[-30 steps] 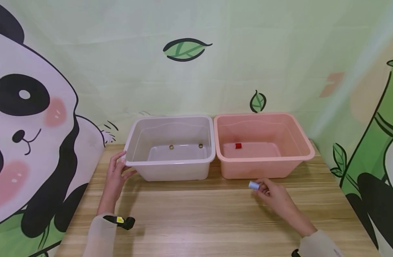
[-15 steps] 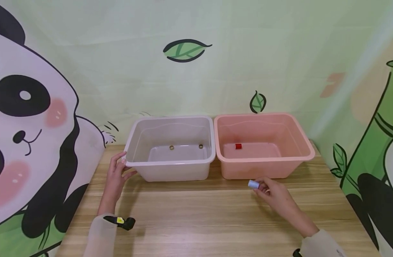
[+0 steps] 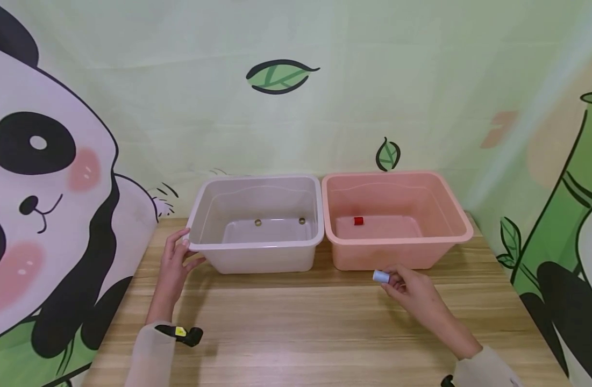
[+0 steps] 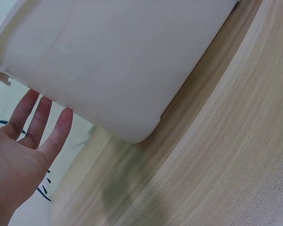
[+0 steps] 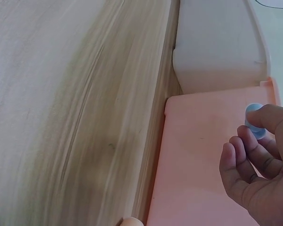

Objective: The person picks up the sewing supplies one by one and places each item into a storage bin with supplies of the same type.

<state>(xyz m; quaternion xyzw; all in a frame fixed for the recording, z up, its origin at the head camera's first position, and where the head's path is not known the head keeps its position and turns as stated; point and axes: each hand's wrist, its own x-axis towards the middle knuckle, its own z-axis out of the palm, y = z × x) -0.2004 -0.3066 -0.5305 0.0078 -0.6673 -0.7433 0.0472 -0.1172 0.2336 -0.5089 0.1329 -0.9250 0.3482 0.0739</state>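
My right hand (image 3: pixel 414 293) pinches a small light-blue cylinder (image 3: pixel 380 276) between thumb and fingers, in front of the pink bin (image 3: pixel 402 253). In the right wrist view the thumb covers part of the cylinder (image 5: pixel 255 121), and the other fingers are curled beneath. My left hand (image 3: pixel 173 269) rests at the left rim of the white bin (image 3: pixel 262 259). In the left wrist view its fairly straight fingers (image 4: pixel 59 134) touch the bin's outer side. A small red cylinder (image 3: pixel 358 221) lies inside the pink bin. Two small brass-coloured round pieces (image 3: pixel 258 222) lie apart in the white bin.
Both bins stand side by side at the back of the wooden table (image 3: pixel 286 328), close to a cloth backdrop (image 3: pixel 325 123) printed with pandas and leaves. Their rims almost meet in the middle. Bare tabletop shows between the forearms.
My right hand has risen very slightly toward the pink bin, still pinching the light-blue cylinder. The left hand stays at the white bin's rim.
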